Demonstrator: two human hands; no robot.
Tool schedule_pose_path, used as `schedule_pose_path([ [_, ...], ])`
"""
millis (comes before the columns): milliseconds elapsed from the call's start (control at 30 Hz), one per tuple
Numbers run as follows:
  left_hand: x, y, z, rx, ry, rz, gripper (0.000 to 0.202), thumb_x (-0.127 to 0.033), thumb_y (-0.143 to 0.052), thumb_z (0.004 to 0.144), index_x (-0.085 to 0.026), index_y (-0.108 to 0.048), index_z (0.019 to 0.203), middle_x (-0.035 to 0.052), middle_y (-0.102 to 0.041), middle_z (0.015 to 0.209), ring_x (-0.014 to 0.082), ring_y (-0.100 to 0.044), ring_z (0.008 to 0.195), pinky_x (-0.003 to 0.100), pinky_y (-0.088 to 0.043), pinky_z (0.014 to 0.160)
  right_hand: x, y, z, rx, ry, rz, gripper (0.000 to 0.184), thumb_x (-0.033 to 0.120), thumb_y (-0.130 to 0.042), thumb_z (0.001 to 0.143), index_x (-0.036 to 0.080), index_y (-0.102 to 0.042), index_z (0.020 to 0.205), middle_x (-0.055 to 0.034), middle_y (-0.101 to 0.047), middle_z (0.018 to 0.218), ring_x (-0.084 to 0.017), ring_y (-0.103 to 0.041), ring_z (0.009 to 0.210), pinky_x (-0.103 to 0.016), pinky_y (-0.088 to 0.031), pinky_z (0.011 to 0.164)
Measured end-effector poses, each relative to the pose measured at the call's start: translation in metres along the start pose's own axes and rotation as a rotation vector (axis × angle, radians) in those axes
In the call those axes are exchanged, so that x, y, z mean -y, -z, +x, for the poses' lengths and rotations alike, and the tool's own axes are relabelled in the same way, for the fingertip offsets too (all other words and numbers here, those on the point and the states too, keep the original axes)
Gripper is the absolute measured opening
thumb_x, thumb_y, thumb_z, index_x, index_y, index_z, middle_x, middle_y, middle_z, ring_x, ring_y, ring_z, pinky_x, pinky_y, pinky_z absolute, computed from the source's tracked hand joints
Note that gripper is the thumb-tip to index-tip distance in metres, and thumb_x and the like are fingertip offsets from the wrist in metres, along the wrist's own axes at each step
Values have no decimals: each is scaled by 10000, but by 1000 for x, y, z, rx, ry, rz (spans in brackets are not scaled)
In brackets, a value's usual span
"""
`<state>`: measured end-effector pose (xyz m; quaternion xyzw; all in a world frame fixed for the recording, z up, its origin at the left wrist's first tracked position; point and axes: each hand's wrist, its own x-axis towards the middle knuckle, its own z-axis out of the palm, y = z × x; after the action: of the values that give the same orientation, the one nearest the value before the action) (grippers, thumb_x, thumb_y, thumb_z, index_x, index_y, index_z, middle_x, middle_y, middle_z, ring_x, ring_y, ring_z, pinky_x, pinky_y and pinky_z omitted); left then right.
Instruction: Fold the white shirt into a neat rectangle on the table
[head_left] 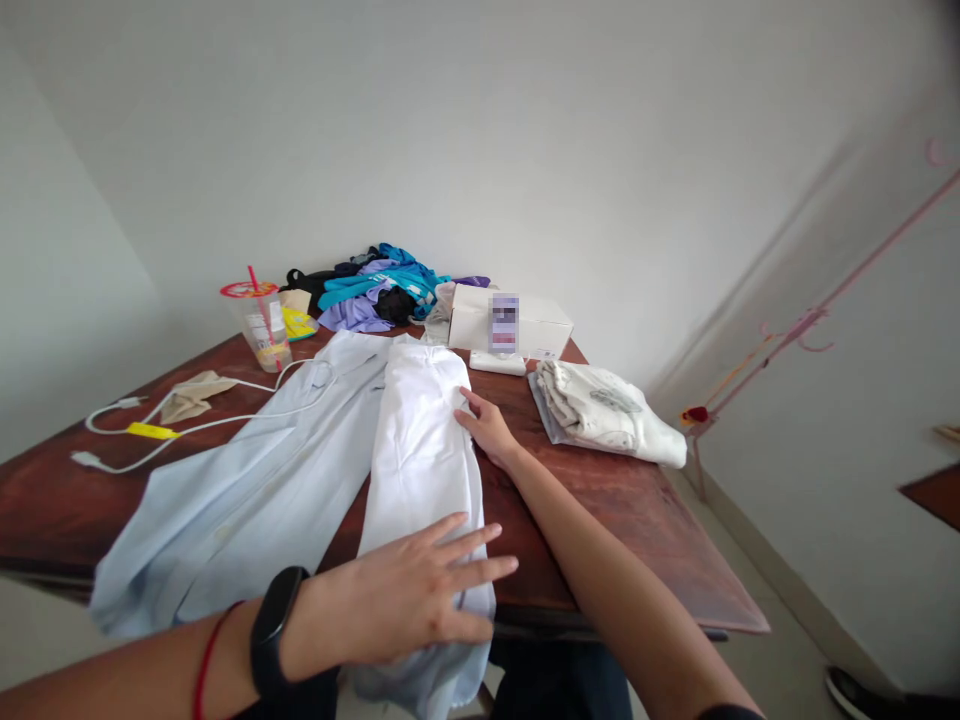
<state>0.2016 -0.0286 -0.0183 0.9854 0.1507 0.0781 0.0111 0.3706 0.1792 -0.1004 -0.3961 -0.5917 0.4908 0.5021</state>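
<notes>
On the near end of the white garment [420, 470], the left hand [409, 600] lies flat with its fingers [469, 550] spread wide, pressing the cloth where it droops over the tabletop [615, 510] edge. Farther up, the right hand [487, 425] rests its loosely extended fingers [463, 398] against the same garment's right edge, gripping nothing. The garment is a long folded strip lying on a pale blue shirt [247, 500]. Around it sit a folded cream garment [607, 412] to the right, a white box [510, 320] behind, a heap of coloured clothes [382, 285], a plastic cup [259, 325] and white cables [172, 425] (all clear of the hands). The left wrist wears a black band, forearm reaching in from the left.
</notes>
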Motion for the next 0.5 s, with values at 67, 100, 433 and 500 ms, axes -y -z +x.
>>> schedule_pose_path([
  [67,-1,-3,2,6,-57,58,112,-189,-707,906,-281,-751,952,0,-469,1584,279,-371,1501,486,-340,1229,1,0,0,-11,-6,18,603,299,-807,755,196,-674,1334,-80,-720,1281,-276,-647,1212,-469,-459,1111],
  [100,-1,-8,3,8,-77,86,141,-200,-662,943,-260,-748,848,1,-501,1559,275,-388,1491,479,-347,1225,1,0,0,-12,-10,31,601,297,-813,751,202,-679,1328,-76,-719,1285,-276,-646,1213,-471,-460,1110],
  [433,-1,-26,31,19,-267,153,349,-219,-537,1006,-271,-783,764,14,-551,1505,278,-413,1472,463,-390,1166,-5,-1,4,1,13,10,599,270,-757,810,179,-634,1389,-90,-689,1342,-285,-623,1265,-482,-430,1141],
  [500,-1,-28,30,37,-281,176,323,-230,-531,1010,-281,-802,841,3,-547,1511,261,-393,1483,448,-373,1182,-6,-1,5,18,23,-11,610,265,-740,823,173,-612,1412,-94,-668,1375,-279,-617,1279,-467,-426,1147],
])
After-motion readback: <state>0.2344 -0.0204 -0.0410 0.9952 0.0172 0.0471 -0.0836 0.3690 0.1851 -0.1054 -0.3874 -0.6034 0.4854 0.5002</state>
